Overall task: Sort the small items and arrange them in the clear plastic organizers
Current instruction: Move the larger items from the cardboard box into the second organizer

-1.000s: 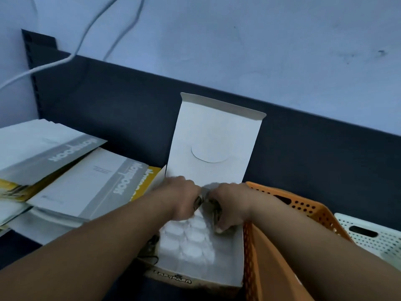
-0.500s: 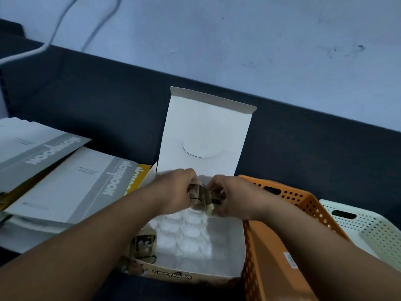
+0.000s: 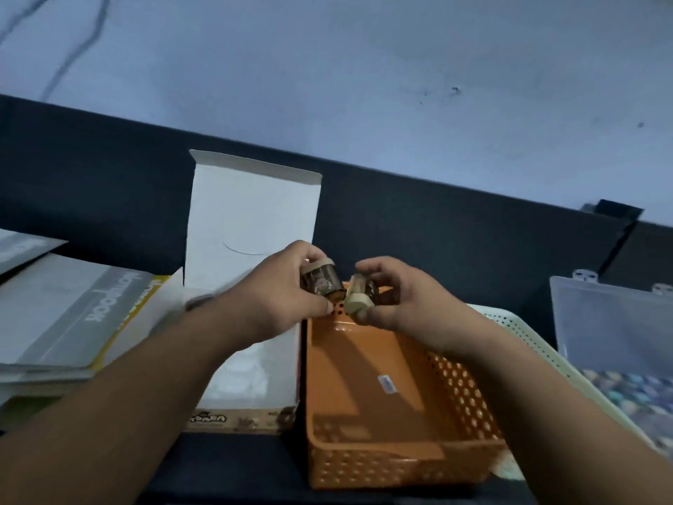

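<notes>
My left hand [image 3: 284,297] grips a small brown jar with a cream lid [image 3: 323,282]. My right hand [image 3: 397,300] pinches a second small jar with a cream lid [image 3: 358,298]. Both jars hang close together above the far end of the orange perforated basket [image 3: 364,464]. To the left stands the open white cardboard box [image 3: 251,220], lid flap upright, with a white moulded tray [image 3: 251,377] inside. A clear plastic organizer [image 3: 612,322] with small bluish items sits at the far right.
A pale perforated basket [image 3: 528,337] lies between the orange basket and the organizer. Stacked notebooks [image 3: 69,315] rest at the left. A dark panel [image 3: 437,227] and a pale wall with a hanging cable rise behind.
Both hands lifted out of the white box, each with a small jar, and moved right over the orange basket. The view swung right, which brought the clear organizer into sight.
</notes>
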`<control>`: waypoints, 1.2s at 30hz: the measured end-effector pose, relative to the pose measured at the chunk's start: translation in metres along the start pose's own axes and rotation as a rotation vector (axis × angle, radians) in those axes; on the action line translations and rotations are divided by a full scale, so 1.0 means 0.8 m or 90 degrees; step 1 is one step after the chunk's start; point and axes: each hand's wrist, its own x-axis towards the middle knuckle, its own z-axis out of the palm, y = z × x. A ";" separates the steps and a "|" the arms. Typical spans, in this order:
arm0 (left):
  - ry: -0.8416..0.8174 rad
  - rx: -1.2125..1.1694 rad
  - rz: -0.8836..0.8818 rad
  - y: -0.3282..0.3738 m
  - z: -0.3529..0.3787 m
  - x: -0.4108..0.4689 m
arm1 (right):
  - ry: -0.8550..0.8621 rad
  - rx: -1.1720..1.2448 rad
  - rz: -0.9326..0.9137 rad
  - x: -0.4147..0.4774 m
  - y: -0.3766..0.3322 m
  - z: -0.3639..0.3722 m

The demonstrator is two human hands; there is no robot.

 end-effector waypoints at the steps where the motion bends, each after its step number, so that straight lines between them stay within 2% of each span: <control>1: -0.004 -0.003 0.003 0.013 0.014 -0.004 | 0.018 0.025 0.012 -0.018 0.006 -0.012; 7: -0.069 -0.017 0.015 0.093 0.120 -0.041 | 0.114 0.273 0.076 -0.143 0.058 -0.073; 14: -0.153 -0.089 0.020 0.176 0.288 -0.091 | 0.231 0.449 0.164 -0.301 0.136 -0.129; 18: -0.214 -0.169 0.027 0.208 0.375 -0.117 | 0.285 0.405 0.173 -0.389 0.172 -0.156; 24: -0.351 -0.320 -0.092 0.249 0.490 -0.142 | 0.404 0.404 0.249 -0.490 0.222 -0.194; 27: -0.408 -0.347 -0.110 0.263 0.534 -0.145 | 0.449 0.424 0.274 -0.525 0.243 -0.211; 32: -0.464 -0.324 -0.068 0.282 0.595 -0.129 | 0.504 0.433 0.314 -0.555 0.284 -0.237; 36: -0.425 -0.271 0.014 0.290 0.653 -0.099 | 0.554 0.426 0.333 -0.561 0.321 -0.268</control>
